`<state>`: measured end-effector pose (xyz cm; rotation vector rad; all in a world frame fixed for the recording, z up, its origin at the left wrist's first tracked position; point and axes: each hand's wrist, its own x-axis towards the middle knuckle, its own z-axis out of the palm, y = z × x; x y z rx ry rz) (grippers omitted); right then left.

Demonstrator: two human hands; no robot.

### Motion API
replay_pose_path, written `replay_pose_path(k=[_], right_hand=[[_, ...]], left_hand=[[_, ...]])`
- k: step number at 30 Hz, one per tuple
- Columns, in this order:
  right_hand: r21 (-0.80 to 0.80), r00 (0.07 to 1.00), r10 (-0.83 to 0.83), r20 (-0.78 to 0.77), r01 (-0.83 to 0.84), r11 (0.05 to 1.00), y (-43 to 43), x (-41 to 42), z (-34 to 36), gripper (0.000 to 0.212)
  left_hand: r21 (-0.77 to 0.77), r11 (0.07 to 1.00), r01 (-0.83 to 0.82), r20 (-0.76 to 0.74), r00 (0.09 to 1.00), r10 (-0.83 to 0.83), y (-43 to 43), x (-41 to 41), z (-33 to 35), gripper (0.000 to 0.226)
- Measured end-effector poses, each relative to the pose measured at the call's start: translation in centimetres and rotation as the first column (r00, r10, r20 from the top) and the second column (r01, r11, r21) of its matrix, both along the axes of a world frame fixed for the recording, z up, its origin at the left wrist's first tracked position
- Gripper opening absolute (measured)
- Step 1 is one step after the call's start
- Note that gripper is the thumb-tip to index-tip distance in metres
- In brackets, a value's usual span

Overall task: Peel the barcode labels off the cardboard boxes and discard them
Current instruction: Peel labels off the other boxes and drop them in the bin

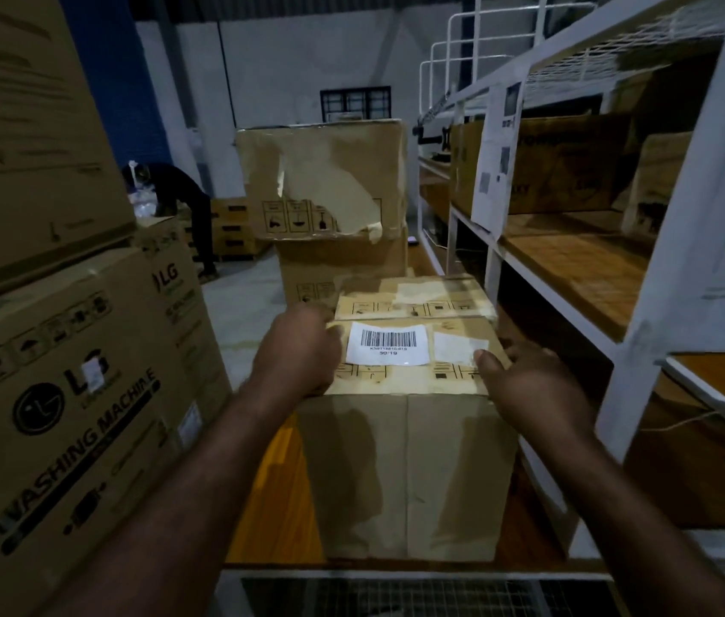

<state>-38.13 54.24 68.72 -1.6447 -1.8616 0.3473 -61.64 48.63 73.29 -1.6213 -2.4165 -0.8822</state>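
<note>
Hands are flanking the barcode label (387, 343) lying flat atop the cardboard box (405, 474), probably steadying it for peeling. The left hand (296, 349) is curling at the label's left edge; whether it is pinching anything is unclear. The right hand (525, 385), fingers loosely extended, is touching the smaller white sticker (454, 348).

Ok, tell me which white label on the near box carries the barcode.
The larger left label, next to the left hand: it shows black bars and numbers. The smaller right label looks blank.
</note>
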Motion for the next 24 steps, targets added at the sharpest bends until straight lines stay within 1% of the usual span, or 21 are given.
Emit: replay_pose_path(k=[3, 5, 6, 7, 8, 9, 10, 11, 12, 14, 15, 16, 18, 20, 21, 24], right_hand=[[-0.037, 0.999, 0.008, 0.048, -0.006, 0.999, 0.0, 0.0, 0.5, 0.05], [-0.056, 0.982, 0.015, 0.188, -0.005, 0.998, -0.5, 0.0, 1.6, 0.049], [-0.034, 0.96, -0.003, 0.278, 0.013, 0.999, -0.9, -0.2, 2.4, 0.047], [0.046, 0.931, -0.049, 0.361, 0.035, 0.998, -1.1, -0.4, 3.2, 0.046], [0.161, 0.902, -0.095, 0.422, 0.029, 0.987, -1.2, -0.7, 3.9, 0.046], [0.26, 0.894, -0.121, 0.431, 0.006, 0.965, -1.1, -1.2, 4.5, 0.047], [0.307, 0.911, -0.106, 0.399, -0.024, 0.951, -0.7, -1.9, 4.9, 0.046], [0.297, 0.945, -0.052, 0.323, -0.049, 0.954, -0.1, -2.7, 5.2, 0.045], [0.252, 0.977, 0.014, 0.211, -0.069, 0.965, 0.5, -3.7, 5.5, 0.04], [0.194, 0.995, 0.094, 0.022, -0.096, 0.976, 2.0, -5.5, 5.1, 0.029], [0.197, 0.994, 0.109, 0.005, -0.108, 0.974, 2.6, -6.1, 4.6, 0.026], [0.198, 0.992, 0.118, 0.041, -0.124, 0.972, 3.2, -6.5, 4.0, 0.025], [0.203, 0.978, 0.132, 0.162, -0.164, 0.965, 3.9, -6.8, 2.9, 0.029], [0.228, 0.965, 0.139, 0.221, -0.19, 0.955, 4.4, -6.6, 2.3, 0.03], [0.231, 0.965, 0.145, 0.217, -0.195, 0.953, 4.5, -6.5, 2.2, 0.029], [0.203, 0.98, 0.167, 0.104, -0.185, 0.961, 4.9, -6.2, 2.1, 0.027]], left_hand=[[-0.01, 0.996, 0.086, -0.012, 0.996, -0.086, 1.8, 0.2, 0.0, 0.031], [-0.065, 0.994, 0.088, -0.035, 0.995, -0.09, 3.0, -0.1, 0.0, 0.036], [-0.107, 0.991, 0.08, -0.056, 0.995, -0.086, 3.7, -0.3, -0.1, 0.037], [-0.151, 0.986, 0.068, -0.072, 0.994, -0.079, 4.2, -0.3, -0.2, 0.037], [-0.176, 0.982, 0.061, -0.077, 0.994, -0.075, 4.7, -0.3, -0.3, 0.036], [-0.178, 0.982, 0.061, -0.068, 0.995, -0.074, 5.0, -0.3, -0.4, 0.033], [-0.154, 0.986, 0.066, -0.046, 0.996, -0.074, 5.3, -0.3, -0.6, 0.029], [-0.117, 0.99, 0.073, -0.018, 0.997, -0.076, 5.4, -0.4, -0.8, 0.025], [-0.074, 0.994, 0.086, 0.01, 0.996, -0.085, 5.3, -0.6, -1.0, 0.021], [-0.01, 0.991, 0.132, 0.081, 0.988, -0.131, 5.0, -0.9, -1.1, 0.013], [0.011, 0.987, 0.16, 0.12, 0.98, -0.16, 4.8, -1.0, -1.1, 0.01], [0.032, 0.982, 0.185, 0.154, 0.97, -0.188, 4.7, -1.2, -1.1, 0.009], [0.056, 0.975, 0.215, 0.199, 0.954, -0.222, 4.5, -1.4, -1.0, 0.01], [0.046, 0.97, 0.24, 0.229, 0.942, -0.244, 4.5, -1.5, -0.8, 0.011], [0.041, 0.967, 0.251, 0.246, 0.936, -0.253, 4.5, -1.6, -0.8, 0.011], [0.047, 0.96, 0.277, 0.31, 0.909, -0.278, 4.5, -1.9, -0.7, 0.009]])
